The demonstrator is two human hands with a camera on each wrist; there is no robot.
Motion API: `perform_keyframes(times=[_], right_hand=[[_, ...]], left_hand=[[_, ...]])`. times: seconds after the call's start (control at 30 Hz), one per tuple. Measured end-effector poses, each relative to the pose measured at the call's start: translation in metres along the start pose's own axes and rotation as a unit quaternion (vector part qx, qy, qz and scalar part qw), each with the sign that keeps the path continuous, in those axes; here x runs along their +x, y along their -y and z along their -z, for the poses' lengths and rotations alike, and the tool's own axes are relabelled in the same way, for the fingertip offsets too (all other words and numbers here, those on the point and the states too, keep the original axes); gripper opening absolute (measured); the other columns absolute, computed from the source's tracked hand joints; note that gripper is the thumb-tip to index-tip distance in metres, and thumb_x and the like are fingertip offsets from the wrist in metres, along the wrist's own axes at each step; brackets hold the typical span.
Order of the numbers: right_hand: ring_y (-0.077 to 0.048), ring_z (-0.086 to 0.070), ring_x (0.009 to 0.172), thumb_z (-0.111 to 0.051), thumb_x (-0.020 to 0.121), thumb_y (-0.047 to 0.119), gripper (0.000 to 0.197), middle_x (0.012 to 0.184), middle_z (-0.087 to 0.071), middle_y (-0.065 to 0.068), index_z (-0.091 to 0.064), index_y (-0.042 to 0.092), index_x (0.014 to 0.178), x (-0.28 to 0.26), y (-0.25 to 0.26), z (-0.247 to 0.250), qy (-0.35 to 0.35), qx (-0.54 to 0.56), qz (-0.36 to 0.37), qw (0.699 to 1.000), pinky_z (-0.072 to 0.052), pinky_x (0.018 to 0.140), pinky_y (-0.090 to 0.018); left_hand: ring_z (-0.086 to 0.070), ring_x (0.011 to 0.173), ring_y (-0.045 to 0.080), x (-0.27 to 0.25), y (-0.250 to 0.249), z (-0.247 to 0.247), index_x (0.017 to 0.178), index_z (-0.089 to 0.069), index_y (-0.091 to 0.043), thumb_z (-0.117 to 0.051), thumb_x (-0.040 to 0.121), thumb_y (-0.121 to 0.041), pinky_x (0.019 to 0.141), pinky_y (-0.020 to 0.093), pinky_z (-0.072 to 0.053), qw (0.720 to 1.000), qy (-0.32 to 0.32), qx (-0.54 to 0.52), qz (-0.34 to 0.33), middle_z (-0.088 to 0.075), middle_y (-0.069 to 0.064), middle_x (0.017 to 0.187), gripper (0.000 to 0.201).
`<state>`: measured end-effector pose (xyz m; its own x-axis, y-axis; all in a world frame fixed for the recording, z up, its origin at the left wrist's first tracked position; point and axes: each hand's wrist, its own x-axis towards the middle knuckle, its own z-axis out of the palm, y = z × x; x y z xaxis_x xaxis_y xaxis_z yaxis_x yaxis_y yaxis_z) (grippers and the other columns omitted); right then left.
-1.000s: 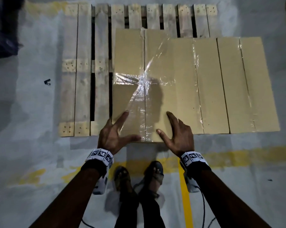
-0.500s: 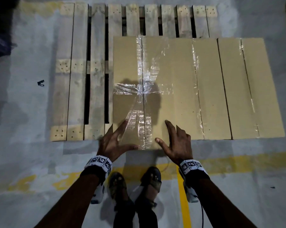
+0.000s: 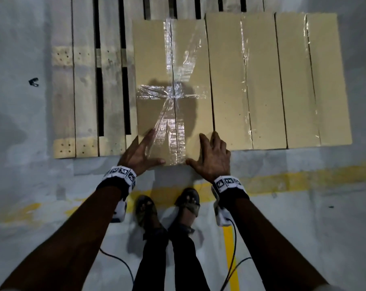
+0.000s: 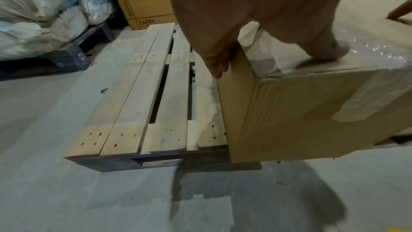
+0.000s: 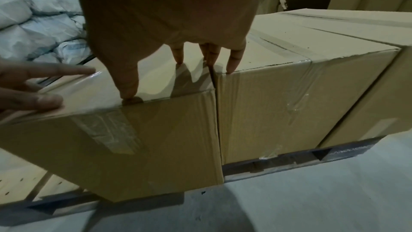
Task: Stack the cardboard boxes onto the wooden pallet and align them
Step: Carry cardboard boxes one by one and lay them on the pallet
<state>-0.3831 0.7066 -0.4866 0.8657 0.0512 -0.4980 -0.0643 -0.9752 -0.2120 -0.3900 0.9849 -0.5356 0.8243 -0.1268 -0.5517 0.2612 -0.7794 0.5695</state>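
Three plain brown cardboard boxes (image 3: 241,80) are sitting side by side on the right part of the wooden pallet (image 3: 83,91). The tape-crossed left box (image 3: 173,91) is overhanging the pallet's near edge.

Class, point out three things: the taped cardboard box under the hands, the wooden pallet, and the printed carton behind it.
Taped cardboard box (image 3: 154,66), head view, top flap.
Wooden pallet (image 4: 131,98), left wrist view, bare slat.
Printed carton (image 4: 147,3), left wrist view, front face.
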Motion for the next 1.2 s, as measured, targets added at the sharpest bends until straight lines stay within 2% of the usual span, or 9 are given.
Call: perform_keyframes(times=[0.13,0.3,0.43,0.63,0.9,0.97,1.03,1.13,1.2], right_hand=[[-0.039,-0.014,0.153,-0.074,0.072,0.073,0.111,0.17,-0.012,-0.011,-0.022,0.033,0.162,0.001,-0.02,0.011,-0.024,0.003,0.024,0.999,-0.026,0.117,-0.06],[-0.034,-0.009,0.157,-0.088,0.069,0.058,0.13,0.174,0.0,0.001,-0.003,0.036,0.165,0.01,-0.054,0.025,0.036,-0.099,0.075,0.992,-0.019,0.122,-0.057],[-0.031,-0.017,0.155,-0.088,0.073,0.052,0.123,0.173,-0.006,0.006,-0.007,0.036,0.164,0.018,-0.064,0.031,0.051,-0.128,0.103,0.985,-0.027,0.121,-0.053],[-0.03,-0.021,0.154,-0.088,0.075,0.049,0.117,0.172,-0.01,0.011,-0.014,0.036,0.164,0.018,-0.063,0.034,0.051,-0.134,0.106,0.984,-0.031,0.117,-0.049],[-0.03,-0.028,0.152,-0.084,0.079,0.049,0.109,0.171,-0.018,0.009,-0.018,0.035,0.164,0.022,-0.061,0.038,0.044,-0.154,0.112,0.981,-0.034,0.114,-0.048],[-0.031,-0.032,0.149,-0.084,0.08,0.047,0.104,0.17,-0.024,0.008,-0.024,0.034,0.163,0.024,-0.06,0.04,0.036,-0.148,0.113,0.982,-0.037,0.112,-0.047],[-0.033,-0.037,0.147,-0.085,0.081,0.044,0.098,0.167,-0.031,0.007,-0.029,0.033,0.161,0.025,-0.058,0.041,0.028,-0.146,0.113,0.982,-0.04,0.11,-0.048],[-0.034,-0.04,0.144,-0.083,0.083,0.039,0.091,0.166,-0.035,0.005,-0.034,0.031,0.16,0.026,-0.057,0.042,0.023,-0.141,0.112,0.983,-0.041,0.108,-0.048],[-0.035,-0.041,0.143,-0.082,0.084,0.038,0.089,0.165,-0.036,0.003,-0.035,0.03,0.159,0.026,-0.057,0.043,0.022,-0.143,0.115,0.983,-0.039,0.108,-0.048]], left_hand=[[-0.025,0.155,0.022,-0.007,0.002,-0.005,0.163,-0.001,-0.044,-0.074,0.05,-0.091,0.124,0.043,-0.031,1.0,-0.018,0.016,-0.008,-0.015,-0.005,0.172,0.142],[-0.031,0.152,0.032,-0.012,0.002,-0.021,0.162,0.008,-0.046,-0.096,0.067,-0.038,0.12,0.052,-0.037,0.998,-0.03,0.059,0.006,-0.021,-0.002,0.171,0.141],[-0.041,0.146,0.039,-0.01,0.001,-0.023,0.159,0.01,-0.053,-0.101,0.059,-0.033,0.113,0.058,-0.043,0.997,-0.048,0.059,0.015,-0.032,0.009,0.167,0.15],[-0.06,0.118,0.047,-0.017,-0.019,-0.012,0.164,-0.005,-0.043,-0.099,0.062,-0.013,0.102,0.052,-0.052,0.998,-0.041,0.028,0.041,-0.057,0.025,0.138,0.142],[-0.063,0.107,0.039,-0.013,-0.025,-0.007,0.16,-0.003,-0.052,-0.099,0.062,-0.009,0.097,0.049,-0.055,0.997,-0.039,0.023,0.069,-0.059,0.018,0.125,0.144],[-0.065,0.101,0.038,-0.009,-0.026,-0.005,0.158,-0.001,-0.056,-0.096,0.066,-0.003,0.089,0.043,-0.057,0.996,-0.048,0.022,0.067,-0.06,0.018,0.119,0.142],[-0.065,0.1,0.039,-0.004,-0.026,-0.002,0.156,-0.001,-0.06,-0.091,0.071,0.002,0.074,0.031,-0.057,0.996,-0.052,0.02,0.067,-0.058,0.02,0.123,0.138],[-0.062,0.114,0.047,-0.001,-0.03,0.002,0.155,-0.003,-0.063,-0.091,0.073,-0.002,0.081,0.036,-0.058,0.995,-0.052,0.023,0.084,-0.051,0.026,0.141,0.135],[-0.065,0.106,0.044,0.001,-0.03,0.003,0.155,-0.003,-0.064,-0.09,0.074,-0.001,0.068,0.025,-0.058,0.995,-0.042,0.011,0.088,-0.049,0.029,0.143,0.134]])
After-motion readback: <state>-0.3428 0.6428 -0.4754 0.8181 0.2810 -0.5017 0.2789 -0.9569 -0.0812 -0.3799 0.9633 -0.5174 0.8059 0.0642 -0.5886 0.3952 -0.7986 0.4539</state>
